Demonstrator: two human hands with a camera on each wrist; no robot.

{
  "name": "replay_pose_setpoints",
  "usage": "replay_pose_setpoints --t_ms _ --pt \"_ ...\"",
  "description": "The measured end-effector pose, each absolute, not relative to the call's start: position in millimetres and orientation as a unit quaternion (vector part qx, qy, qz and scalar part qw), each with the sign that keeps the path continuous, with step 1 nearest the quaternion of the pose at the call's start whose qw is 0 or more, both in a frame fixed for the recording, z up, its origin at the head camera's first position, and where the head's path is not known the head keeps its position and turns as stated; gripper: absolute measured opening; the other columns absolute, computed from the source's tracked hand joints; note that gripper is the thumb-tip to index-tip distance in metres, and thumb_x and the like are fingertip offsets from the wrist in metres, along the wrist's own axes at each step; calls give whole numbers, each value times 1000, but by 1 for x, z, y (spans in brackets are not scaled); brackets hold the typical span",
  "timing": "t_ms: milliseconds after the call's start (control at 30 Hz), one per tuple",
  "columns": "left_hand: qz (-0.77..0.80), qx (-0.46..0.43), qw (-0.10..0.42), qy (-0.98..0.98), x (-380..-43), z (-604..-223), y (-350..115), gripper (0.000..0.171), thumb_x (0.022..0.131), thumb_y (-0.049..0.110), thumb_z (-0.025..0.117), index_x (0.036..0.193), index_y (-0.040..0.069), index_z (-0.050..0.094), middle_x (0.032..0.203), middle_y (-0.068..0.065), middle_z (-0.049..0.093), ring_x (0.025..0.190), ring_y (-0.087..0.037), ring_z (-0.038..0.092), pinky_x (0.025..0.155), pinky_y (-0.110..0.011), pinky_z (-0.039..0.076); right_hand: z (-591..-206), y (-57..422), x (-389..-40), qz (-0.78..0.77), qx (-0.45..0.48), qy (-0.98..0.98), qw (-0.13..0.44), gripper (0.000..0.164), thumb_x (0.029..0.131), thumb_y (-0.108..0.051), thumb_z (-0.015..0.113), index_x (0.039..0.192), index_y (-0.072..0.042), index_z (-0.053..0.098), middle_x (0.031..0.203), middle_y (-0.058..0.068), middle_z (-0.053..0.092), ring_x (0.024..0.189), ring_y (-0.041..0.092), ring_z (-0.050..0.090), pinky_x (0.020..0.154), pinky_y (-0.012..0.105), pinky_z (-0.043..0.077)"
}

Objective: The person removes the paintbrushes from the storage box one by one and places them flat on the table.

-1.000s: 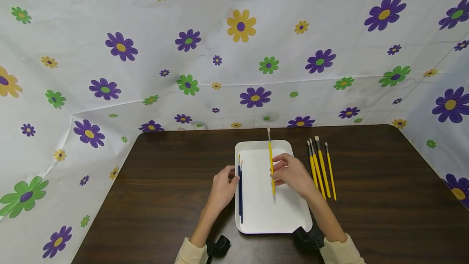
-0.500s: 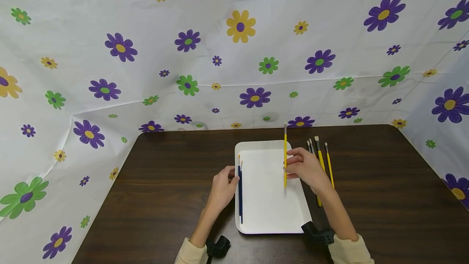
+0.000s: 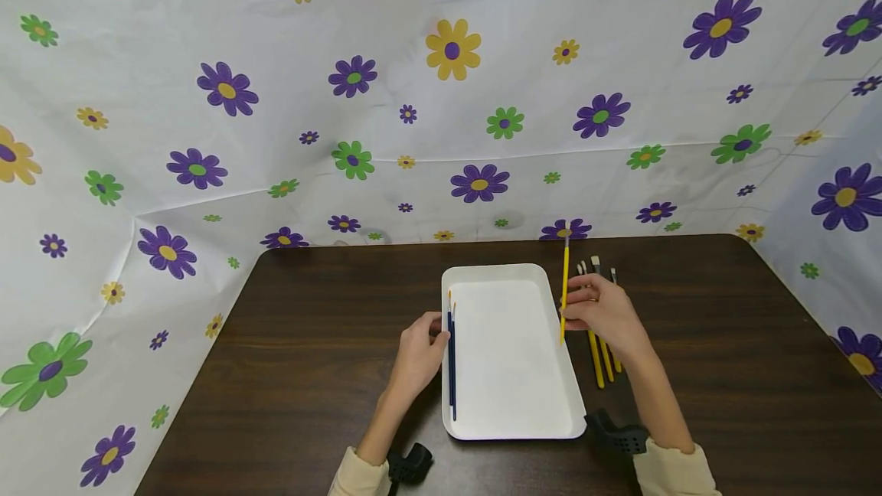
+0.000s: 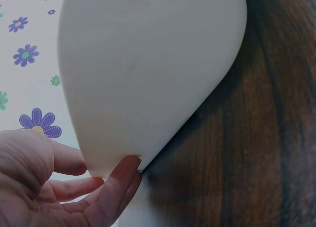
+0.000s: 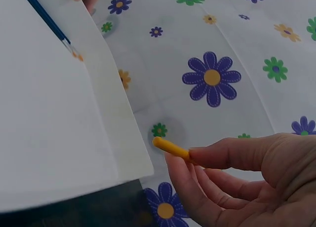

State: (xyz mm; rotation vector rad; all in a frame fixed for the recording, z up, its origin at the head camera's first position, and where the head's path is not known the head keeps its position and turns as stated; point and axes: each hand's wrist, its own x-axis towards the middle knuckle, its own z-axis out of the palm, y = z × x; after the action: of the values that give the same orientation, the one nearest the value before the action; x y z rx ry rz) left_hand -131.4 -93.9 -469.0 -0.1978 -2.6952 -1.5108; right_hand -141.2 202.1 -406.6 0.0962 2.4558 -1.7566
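A white tray [image 3: 517, 373] lies on the table, and my left hand [image 3: 418, 350] pinches its left rim. The left wrist view shows the thumb and fingers [image 4: 118, 182] on either side of the tray's edge [image 4: 143, 89]. Inside the tray, along that left side, lie two dark blue paintbrushes [image 3: 452, 366]. My right hand [image 3: 608, 314] pinches a yellow paintbrush [image 3: 566, 274] by its handle, bristles pointing away from me, over the tray's right edge. Its rounded yellow end [image 5: 168, 146] sticks out beyond the fingertips in the right wrist view.
Several yellow paintbrushes [image 3: 594, 362] lie on the dark wooden table [image 3: 331, 327] right of the tray, partly hidden by my right hand. Behind the table hangs a white flowered cloth [image 3: 413, 136]. Each wrist wears a black camera mount [image 3: 409, 465].
My right hand has carried the yellow paintbrush rightward from above the tray's middle to its right edge. The left hand, tray and blue paintbrushes have stayed in place.
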Motion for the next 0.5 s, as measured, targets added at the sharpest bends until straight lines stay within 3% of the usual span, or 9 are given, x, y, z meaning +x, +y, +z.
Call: replay_pose_setpoints --t_ms 500 --pt "-488 -61 19 -870 -130 -468 -94 28 98 -1 62 125 -9 64 103 -17 71 79 -22 70 69 -37 58 -408 234 -139 -544 61 836 23 53 96 5 67 140 20 41 108 29 61 76 12 69 68 28 61"
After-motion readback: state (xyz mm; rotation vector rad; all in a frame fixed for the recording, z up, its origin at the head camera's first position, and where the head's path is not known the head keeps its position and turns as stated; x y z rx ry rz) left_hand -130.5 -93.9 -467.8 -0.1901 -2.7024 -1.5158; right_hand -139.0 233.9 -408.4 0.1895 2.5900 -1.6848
